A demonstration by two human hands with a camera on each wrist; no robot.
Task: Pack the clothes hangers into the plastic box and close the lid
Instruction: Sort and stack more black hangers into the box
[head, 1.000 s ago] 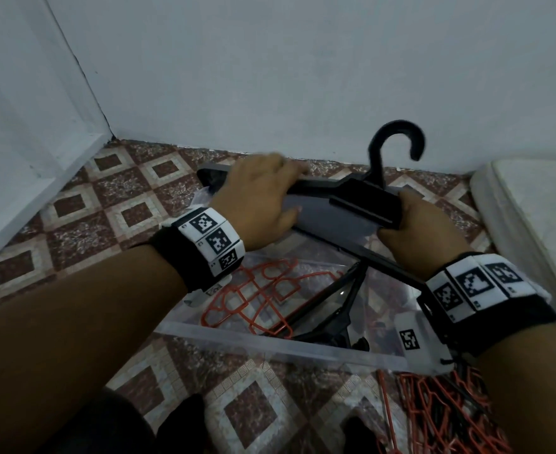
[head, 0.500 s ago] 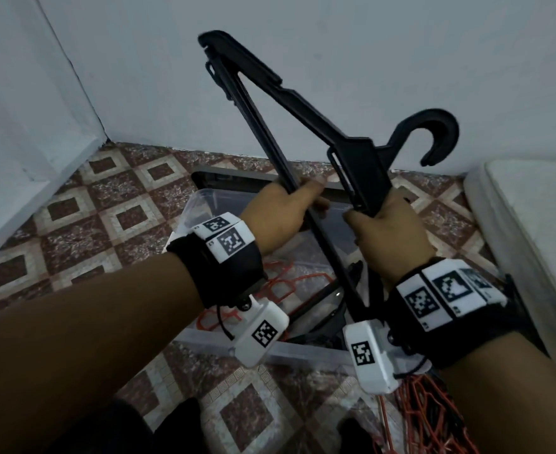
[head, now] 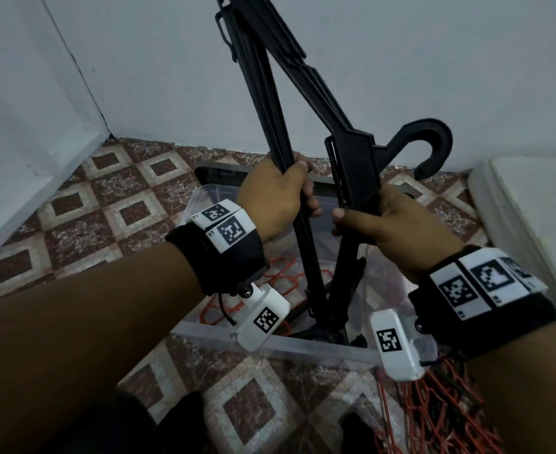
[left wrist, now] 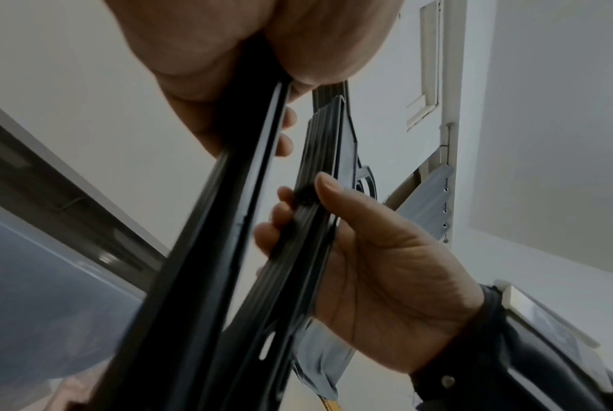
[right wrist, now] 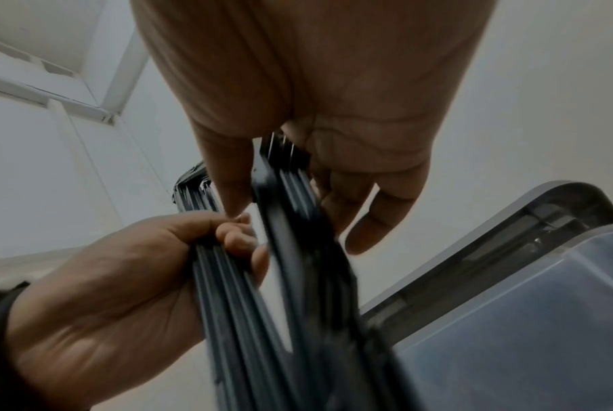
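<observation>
Over the plastic box (head: 319,347), we hold black hangers (head: 302,103) upright.
Our left hand (head: 275,198) grips their bar; our right hand (head: 397,231) clasps the neck, lower ends inside.

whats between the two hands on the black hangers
Head view: open air between left hand and right hand on the black hangers; the clear box shows below.

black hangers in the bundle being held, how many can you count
5 by the ribs, roughly. The black hangers are stacked flat as one bundle; the left hand grips the bottom bars, the right hand the necks, over the plastic box. Edges blur, so the count is unsure.
</observation>
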